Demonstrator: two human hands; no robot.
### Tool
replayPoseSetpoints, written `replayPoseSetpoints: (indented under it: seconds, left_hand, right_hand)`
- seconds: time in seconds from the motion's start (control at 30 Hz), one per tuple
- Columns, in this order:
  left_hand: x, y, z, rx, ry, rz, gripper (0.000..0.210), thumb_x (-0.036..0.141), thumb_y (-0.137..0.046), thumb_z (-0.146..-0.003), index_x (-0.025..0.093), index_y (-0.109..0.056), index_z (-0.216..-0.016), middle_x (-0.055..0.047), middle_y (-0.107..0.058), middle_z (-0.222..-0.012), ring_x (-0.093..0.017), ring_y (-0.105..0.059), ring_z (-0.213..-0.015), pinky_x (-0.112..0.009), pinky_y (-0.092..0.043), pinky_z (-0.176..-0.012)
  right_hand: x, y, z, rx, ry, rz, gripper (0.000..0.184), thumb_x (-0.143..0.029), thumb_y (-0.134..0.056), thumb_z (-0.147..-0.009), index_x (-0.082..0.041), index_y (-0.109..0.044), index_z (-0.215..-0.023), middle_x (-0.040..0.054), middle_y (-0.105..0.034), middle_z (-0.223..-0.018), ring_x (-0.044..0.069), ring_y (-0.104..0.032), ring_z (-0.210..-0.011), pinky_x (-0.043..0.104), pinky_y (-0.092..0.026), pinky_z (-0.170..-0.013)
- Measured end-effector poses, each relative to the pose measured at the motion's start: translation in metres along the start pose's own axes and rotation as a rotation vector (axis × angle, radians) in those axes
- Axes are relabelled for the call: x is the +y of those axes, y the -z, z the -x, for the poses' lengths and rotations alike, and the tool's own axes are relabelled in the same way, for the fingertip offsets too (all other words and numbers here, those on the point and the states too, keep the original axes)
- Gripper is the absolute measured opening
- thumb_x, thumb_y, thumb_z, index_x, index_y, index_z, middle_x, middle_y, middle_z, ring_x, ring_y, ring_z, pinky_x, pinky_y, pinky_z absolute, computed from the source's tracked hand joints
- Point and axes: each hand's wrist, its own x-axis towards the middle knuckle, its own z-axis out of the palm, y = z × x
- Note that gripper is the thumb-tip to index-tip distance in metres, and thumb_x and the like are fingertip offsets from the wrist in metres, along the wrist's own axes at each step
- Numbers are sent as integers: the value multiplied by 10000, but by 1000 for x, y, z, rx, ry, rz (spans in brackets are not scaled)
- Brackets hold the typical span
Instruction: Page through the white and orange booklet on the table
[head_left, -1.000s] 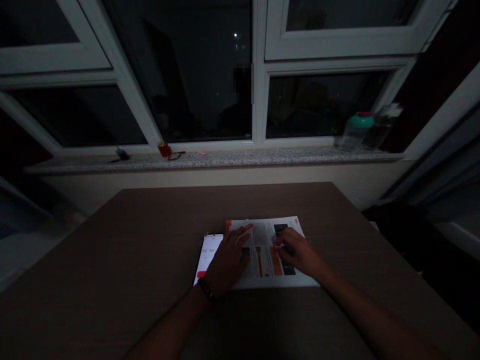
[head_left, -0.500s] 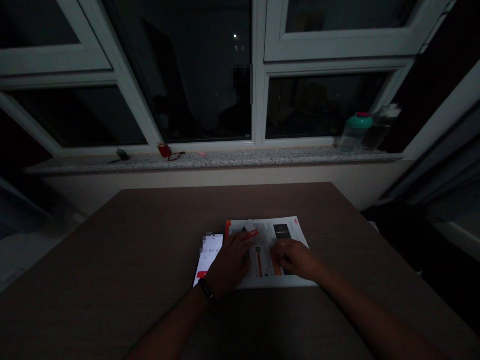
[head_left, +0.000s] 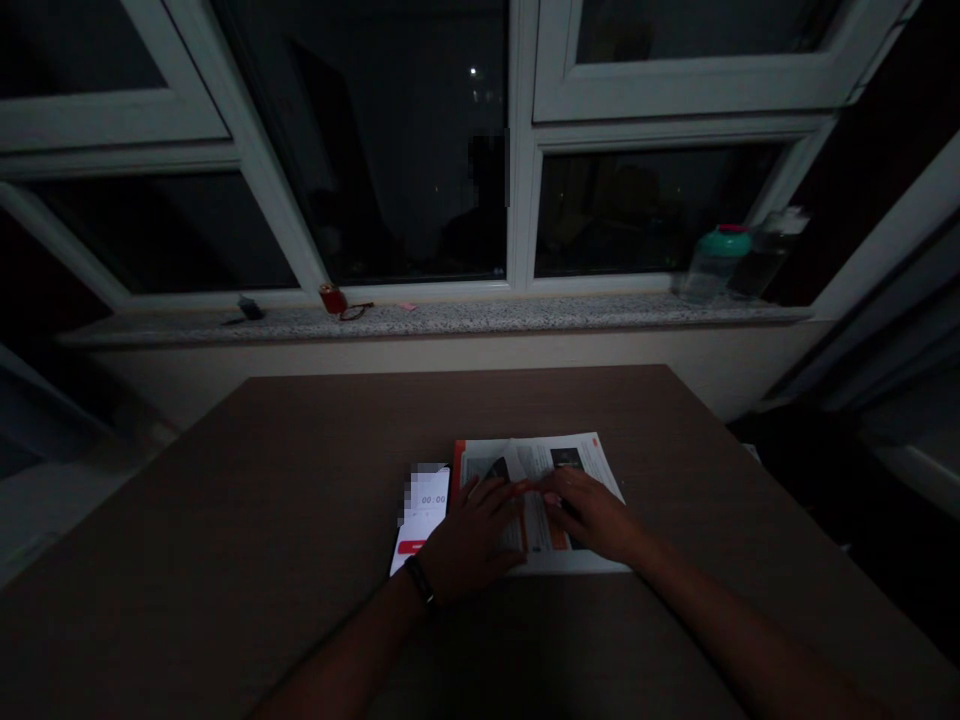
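A printed booklet (head_left: 611, 480) with white, orange and dark picture areas lies open on the brown table. One page corner (head_left: 513, 462) is lifted and folded over, with a thin red edge between my hands. My left hand (head_left: 480, 535), a dark band on its wrist, rests with fingers stretched over the booklet's left part, fingertips at the red edge. My right hand (head_left: 592, 512) is bent over the right part, thumb and fingers drawn together at the other end of that edge. Left of the booklet lies a lit phone (head_left: 424, 510) showing a timer.
The brown table (head_left: 337, 450) reaches to the wall below the window. On the speckled sill (head_left: 480, 315) stand a red-capped small jar (head_left: 332, 299), a dark small object (head_left: 250, 309), a teal-lidded bottle (head_left: 718, 262) and a clear bottle (head_left: 769, 255).
My left hand has slid slightly right and down, with the red page edge shifting the same way. My right fingers have moved up and left to meet it.
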Motion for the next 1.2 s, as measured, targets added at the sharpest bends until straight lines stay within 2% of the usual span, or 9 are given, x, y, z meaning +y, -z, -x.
replayPoseSetpoints:
  seconds: [0.17,0.37,0.47,0.63,0.73,0.8,0.9,1.2]
  left_hand:
    - [0,-2,2,-22,-51,-24,649,446,-674,-872,256,-397,-1428,-59,-375,-1534,-282,-316,-1406,-532,-223,-1163]
    - [3,3,1,-10,-77,-9,551,427,-631,-909,246,-443,-1394,-68,-425,-1496,-278,-341,-1388,-512,-244,-1156]
    - [4,5,0,-4,-82,25,500,364,-628,-921,251,-459,-1377,-48,-459,-1467,-262,-345,-1379,-481,-262,-1155]
    - [1,12,-2,51,-38,111,567,282,-594,-940,295,-355,-1455,-44,-445,-1464,-233,-381,-1352,-437,-351,-1114]
    - [-3,13,-2,118,16,105,419,263,-504,-985,267,-427,-1397,-59,-475,-1432,-215,-426,-1316,-419,-378,-1100]
    - [-7,12,-3,148,71,91,347,256,-446,-1007,228,-469,-1351,-73,-516,-1392,-210,-455,-1291,-414,-391,-1094]
    - [-11,6,-2,182,155,70,346,189,-433,-984,199,-489,-1325,-78,-552,-1354,-213,-481,-1272,-417,-410,-1081]
    - [-17,-2,0,195,173,91,391,180,-441,-970,226,-478,-1357,-61,-545,-1370,-218,-494,-1266,-433,-401,-1089]
  right_hand:
    - [-3,0,-1,-8,38,-56,364,-233,-480,-976,-248,-509,-1339,93,-617,-1249,238,-557,-1155,415,-454,-995]
    - [-4,2,-1,-93,63,-80,435,-299,-502,-978,-251,-463,-1409,95,-567,-1374,238,-499,-1285,422,-396,-1088]
    - [-5,3,-2,-106,59,-87,415,-303,-498,-980,-243,-486,-1390,96,-586,-1347,237,-519,-1260,417,-405,-1076]
    - [-5,4,-2,-86,44,-95,331,-271,-474,-989,-220,-543,-1310,103,-624,-1270,232,-559,-1187,410,-417,-1046]
    - [-5,6,-1,-83,40,-78,293,-257,-481,-986,-212,-566,-1262,98,-638,-1238,226,-568,-1164,399,-415,-1036]
    - [-4,7,-1,-85,41,-64,272,-252,-487,-983,-205,-578,-1235,96,-648,-1204,226,-575,-1143,394,-418,-1020]
    - [-3,8,0,-76,39,-51,236,-257,-479,-986,-197,-601,-1179,93,-665,-1132,226,-591,-1081,385,-436,-974]
    - [0,11,3,-49,29,-19,242,-290,-455,-1002,-190,-639,-1123,93,-667,-1032,234,-579,-1005,394,-439,-917]
